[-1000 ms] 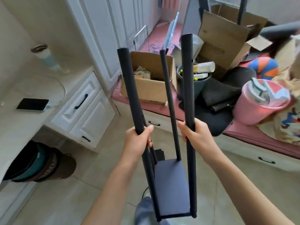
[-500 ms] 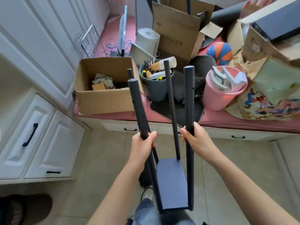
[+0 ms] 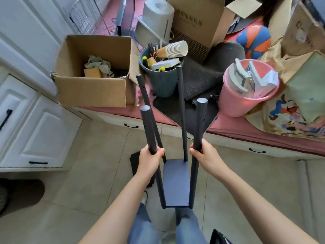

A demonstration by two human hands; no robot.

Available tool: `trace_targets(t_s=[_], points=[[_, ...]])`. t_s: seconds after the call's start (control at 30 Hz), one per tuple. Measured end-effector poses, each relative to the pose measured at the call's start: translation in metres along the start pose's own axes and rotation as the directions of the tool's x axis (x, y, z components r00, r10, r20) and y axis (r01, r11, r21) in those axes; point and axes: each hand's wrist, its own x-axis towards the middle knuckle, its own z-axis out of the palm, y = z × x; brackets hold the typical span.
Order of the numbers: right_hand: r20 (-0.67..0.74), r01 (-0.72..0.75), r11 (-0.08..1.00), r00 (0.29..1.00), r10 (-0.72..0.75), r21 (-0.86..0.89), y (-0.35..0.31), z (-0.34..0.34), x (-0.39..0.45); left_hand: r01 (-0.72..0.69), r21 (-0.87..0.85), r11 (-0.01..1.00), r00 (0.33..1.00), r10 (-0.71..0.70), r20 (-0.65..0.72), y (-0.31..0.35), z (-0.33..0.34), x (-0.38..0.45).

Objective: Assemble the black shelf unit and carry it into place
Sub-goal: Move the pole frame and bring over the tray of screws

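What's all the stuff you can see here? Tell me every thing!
shelf unit: one, black, four posts up, held over the floor
open cardboard box: one, brown, on the pink ledge, left
tall cardboard box: one, brown, ledge, back
bucket: one, teal, behind the posts, holds tools
paper cups: one stack, tan, lying on the bucket
pink bucket: one, ledge, right
ball: one, orange and blue, back right
cabinet: white, black handles, left
left hand: grips the near left post
right hand: grips the near right post
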Motion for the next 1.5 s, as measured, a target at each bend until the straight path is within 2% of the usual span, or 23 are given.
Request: trace_targets(t_s=[0.1,0.2,0.4,0.67,0.77,0.9,1.07,1.2,1.4,1.5], points=[[0.107,-0.009,0.999,0.994,0.014,-0.041,0.034,-0.013,0.025,0.074,-0.015,0.997,0.994,-0.075,-0.077,-0.021,0.035,0.015],[0.205,-0.002,0.999,0.979,0.013,-0.054,0.064,-0.026,0.048,0.119,-0.019,0.993,0.989,-0.12,-0.085,-0.042,0.064,0.028],[0.255,0.022,0.996,0.967,0.002,-0.09,0.12,-0.022,0.089,0.017,0.143,0.99,1.0,-0.016,-0.009,-0.087,0.088,0.062],[0.256,-0.005,0.996,0.966,0.026,-0.085,0.19,0.029,0.12,-0.061,0.266,0.962,0.993,0.086,-0.086,-0.15,0.116,0.099],[0.3,0.006,0.994,0.953,0.028,-0.112,0.207,0.046,0.118,-0.096,0.334,0.938,0.983,0.143,-0.119,-0.172,0.118,0.102],[0.295,0.005,0.997,0.955,0.019,-0.082,0.22,0.067,0.112,-0.019,0.226,0.974,0.974,0.069,-0.216,-0.193,0.117,0.094],[0.314,-0.027,0.999,0.949,0.037,-0.036,0.228,0.084,0.114,-0.026,0.345,0.938,0.972,0.105,-0.211,-0.212,0.11,0.089],[0.306,-0.077,0.997,0.949,0.08,-0.022,0.239,0.093,0.108,0.049,0.331,0.942,0.98,0.019,-0.197,-0.227,0.109,0.096],[0.252,-0.086,0.992,0.962,0.107,-0.094,0.26,0.096,0.116,0.091,0.19,0.978,0.976,-0.049,-0.214,-0.245,0.127,0.106],[0.216,-0.097,0.994,0.971,0.105,-0.051,0.275,0.098,0.117,0.081,0.088,0.993,0.976,-0.061,-0.211,-0.256,0.139,0.103]])
